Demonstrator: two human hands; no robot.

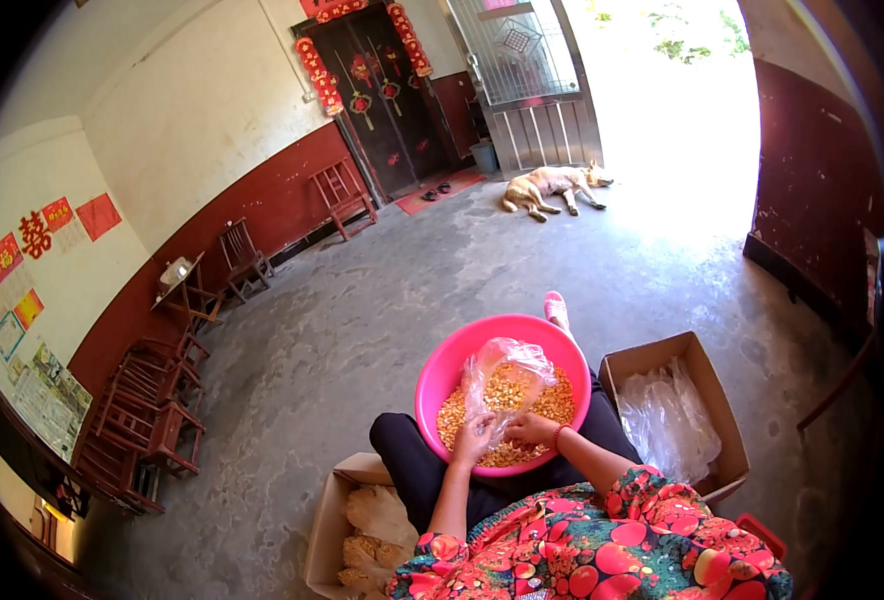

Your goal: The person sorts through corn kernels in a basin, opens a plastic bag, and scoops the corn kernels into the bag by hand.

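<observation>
A pink basin (425, 395) rests on my lap, with loose yellow kernels (554, 402) inside. Over the kernels is a clear plastic bag (502, 372), its upper part puffed out. My left hand (474, 438) is closed on the bag's near left edge. Close by on the right, my right hand (530, 430) reaches low into the basin beside the bag, a red band on its wrist. Its fingertips are partly hidden, so what they hold cannot be made out.
A cardboard box (724, 420) with clear bags stands at the right. Another box (327, 530) with filled bags is at the lower left. A dog (552, 187) lies near the open door (532, 90). Wooden chairs (152, 430) line the left wall.
</observation>
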